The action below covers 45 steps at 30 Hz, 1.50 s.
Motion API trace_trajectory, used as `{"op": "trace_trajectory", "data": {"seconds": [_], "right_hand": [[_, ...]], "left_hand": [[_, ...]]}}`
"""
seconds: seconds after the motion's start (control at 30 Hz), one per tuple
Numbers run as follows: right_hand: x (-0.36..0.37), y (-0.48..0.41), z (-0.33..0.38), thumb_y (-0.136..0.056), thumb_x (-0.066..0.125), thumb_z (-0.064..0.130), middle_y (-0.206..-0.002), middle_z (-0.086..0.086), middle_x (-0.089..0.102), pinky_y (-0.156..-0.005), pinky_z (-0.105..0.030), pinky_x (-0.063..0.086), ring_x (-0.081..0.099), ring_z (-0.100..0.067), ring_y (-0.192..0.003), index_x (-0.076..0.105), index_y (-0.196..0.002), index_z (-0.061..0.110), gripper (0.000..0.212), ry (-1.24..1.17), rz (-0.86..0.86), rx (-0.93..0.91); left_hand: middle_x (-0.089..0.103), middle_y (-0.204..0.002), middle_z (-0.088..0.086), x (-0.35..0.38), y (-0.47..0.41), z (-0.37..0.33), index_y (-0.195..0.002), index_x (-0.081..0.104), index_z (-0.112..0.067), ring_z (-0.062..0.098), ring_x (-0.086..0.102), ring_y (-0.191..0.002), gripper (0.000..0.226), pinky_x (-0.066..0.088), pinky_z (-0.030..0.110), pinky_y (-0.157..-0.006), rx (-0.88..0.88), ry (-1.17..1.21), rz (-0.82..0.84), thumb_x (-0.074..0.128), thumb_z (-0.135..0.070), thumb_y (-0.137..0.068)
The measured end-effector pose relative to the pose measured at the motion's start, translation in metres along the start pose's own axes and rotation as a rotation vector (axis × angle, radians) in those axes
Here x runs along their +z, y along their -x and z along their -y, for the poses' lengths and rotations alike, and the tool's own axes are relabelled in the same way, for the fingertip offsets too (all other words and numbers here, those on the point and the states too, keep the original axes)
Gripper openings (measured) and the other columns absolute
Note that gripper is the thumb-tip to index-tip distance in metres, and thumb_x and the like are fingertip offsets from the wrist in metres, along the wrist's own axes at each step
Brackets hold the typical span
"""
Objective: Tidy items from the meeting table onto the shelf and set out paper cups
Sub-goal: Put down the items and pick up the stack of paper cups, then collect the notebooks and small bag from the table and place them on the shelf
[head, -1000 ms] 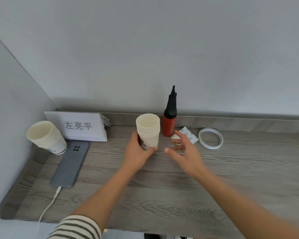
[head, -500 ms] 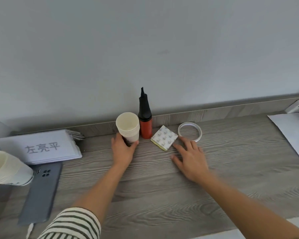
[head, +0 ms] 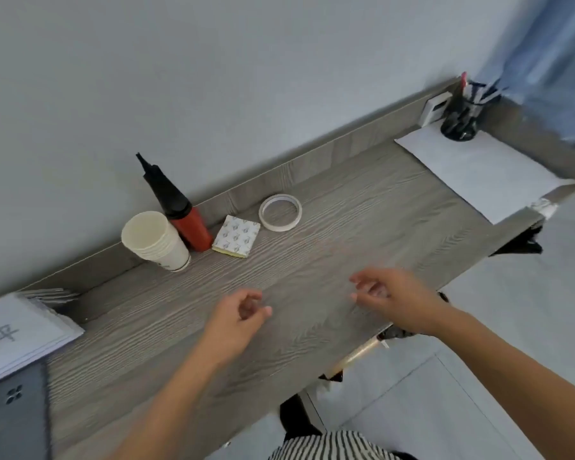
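Observation:
A stack of cream paper cups stands on the grey wooden shelf against the wall, next to a red bottle with a black nozzle. A patterned notepad and a white tape ring lie to its right. My left hand hovers over the shelf's middle, fingers loosely curled, holding nothing. My right hand hovers near the front edge, also loosely curled and empty. Both hands are well clear of the cups.
White name cards and a grey phone lie at the left. A white sheet with a black pen holder sits at the far right end. Grey floor lies below the front edge.
My left hand let go of the cup stack and both hands drew back toward me. The view swung right and tilted.

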State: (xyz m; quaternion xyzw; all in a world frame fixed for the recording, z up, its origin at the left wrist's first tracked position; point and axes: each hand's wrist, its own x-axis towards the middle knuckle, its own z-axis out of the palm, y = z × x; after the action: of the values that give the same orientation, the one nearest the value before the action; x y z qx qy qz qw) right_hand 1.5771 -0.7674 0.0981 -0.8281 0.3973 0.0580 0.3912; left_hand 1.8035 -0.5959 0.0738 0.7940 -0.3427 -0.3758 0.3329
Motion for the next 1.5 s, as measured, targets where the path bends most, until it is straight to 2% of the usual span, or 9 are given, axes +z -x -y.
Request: {"op": "trace_trajectory", "data": {"seconds": [0.1, 0.2, 0.33, 0.47, 0.57, 0.7, 0.97, 1.27, 1.5], "right_hand": [[-0.010, 0.067, -0.055, -0.088, 0.062, 0.046, -0.111, 0.010, 0.067, -0.088, -0.030, 0.054, 0.064, -0.004, -0.095, 0.060, -0.125, 0.028, 0.041, -0.067, -0.059, 0.115], [-0.017, 0.135, -0.113, -0.088, 0.060, 0.049, -0.114, 0.010, 0.066, -0.087, -0.025, 0.052, 0.064, -0.004, -0.096, 0.058, -0.127, 0.031, 0.043, -0.096, -0.133, 0.239], [-0.019, 0.223, -0.192, -0.088, 0.057, 0.054, -0.113, 0.015, 0.064, -0.087, -0.025, 0.051, 0.062, -0.001, -0.096, 0.056, -0.127, 0.035, 0.044, -0.181, -0.230, 0.407], [-0.022, 0.300, -0.254, -0.087, 0.058, 0.054, -0.113, 0.015, 0.063, -0.086, -0.022, 0.050, 0.061, 0.001, -0.096, 0.055, -0.128, 0.035, 0.045, -0.301, -0.323, 0.574], [-0.030, 0.343, -0.292, -0.086, 0.059, 0.055, -0.110, 0.018, 0.063, -0.085, -0.021, 0.049, 0.061, 0.003, -0.095, 0.055, -0.127, 0.037, 0.045, -0.393, -0.423, 0.679], [-0.048, 0.370, -0.342, -0.086, 0.061, 0.053, -0.107, 0.020, 0.063, -0.081, -0.020, 0.049, 0.062, 0.003, -0.094, 0.057, -0.123, 0.038, 0.041, -0.506, -0.535, 0.790], [-0.129, 0.384, -0.458, -0.086, 0.060, 0.055, -0.110, 0.019, 0.062, -0.089, -0.025, 0.051, 0.062, 0.001, -0.097, 0.055, -0.125, 0.039, 0.042, -0.652, -0.645, 0.958], [-0.235, 0.436, -0.564, -0.084, 0.065, 0.048, -0.105, 0.017, 0.066, -0.074, -0.015, 0.048, 0.064, 0.005, -0.093, 0.061, -0.118, 0.038, 0.035, -0.856, -1.008, 1.103], [-0.282, 0.493, -0.706, -0.086, 0.063, 0.049, -0.109, 0.018, 0.063, -0.074, -0.015, 0.049, 0.063, 0.004, -0.094, 0.058, -0.125, 0.036, 0.041, -0.919, -1.014, 1.208]], "left_hand": [[0.059, -0.085, -0.004, 0.052, 0.009, -0.040, -0.105, 0.060, -0.025, 0.010, 0.054, -0.073, 0.022, 0.044, 0.020, -0.066, 0.073, -0.115, 0.200, 0.070, -0.028, -0.086], [0.061, -0.088, -0.005, 0.119, 0.023, -0.080, -0.106, 0.060, -0.028, 0.010, 0.056, -0.074, 0.022, 0.051, 0.029, -0.071, 0.146, -0.176, 0.339, 0.069, -0.033, -0.086], [0.064, -0.091, -0.005, 0.220, 0.049, -0.129, -0.114, 0.058, -0.026, 0.011, 0.061, -0.076, 0.027, 0.050, 0.016, -0.065, 0.242, -0.272, 0.516, 0.065, -0.033, -0.089], [0.061, -0.102, -0.004, 0.313, 0.071, -0.173, -0.124, 0.054, -0.029, 0.012, 0.062, -0.092, 0.040, 0.052, 0.028, -0.083, 0.358, -0.477, 0.783, 0.064, -0.043, -0.088], [0.057, -0.108, -0.011, 0.369, 0.079, -0.212, -0.127, 0.052, -0.035, 0.006, 0.059, -0.096, 0.044, 0.051, 0.027, -0.089, 0.419, -0.585, 0.978, 0.064, -0.046, -0.086], [0.058, -0.106, -0.013, 0.440, 0.060, -0.259, -0.128, 0.052, -0.034, 0.005, 0.058, -0.093, 0.045, 0.051, 0.027, -0.088, 0.500, -0.661, 1.025, 0.064, -0.045, -0.086], [0.058, -0.110, -0.010, 0.607, -0.005, -0.374, -0.128, 0.050, -0.035, 0.006, 0.057, -0.099, 0.044, 0.049, 0.026, -0.090, 0.623, -0.803, 1.180, 0.062, -0.047, -0.088], [0.063, -0.095, -0.010, 0.801, -0.027, -0.539, -0.115, 0.058, -0.032, 0.004, 0.062, -0.085, 0.033, 0.048, 0.017, -0.077, 0.830, -0.779, 1.300, 0.068, -0.041, -0.085], [0.061, -0.105, -0.011, 0.988, -0.007, -0.615, -0.123, 0.054, -0.035, 0.004, 0.062, -0.092, 0.041, 0.049, 0.020, -0.082, 0.897, -0.953, 1.453, 0.064, -0.049, -0.085]]}}
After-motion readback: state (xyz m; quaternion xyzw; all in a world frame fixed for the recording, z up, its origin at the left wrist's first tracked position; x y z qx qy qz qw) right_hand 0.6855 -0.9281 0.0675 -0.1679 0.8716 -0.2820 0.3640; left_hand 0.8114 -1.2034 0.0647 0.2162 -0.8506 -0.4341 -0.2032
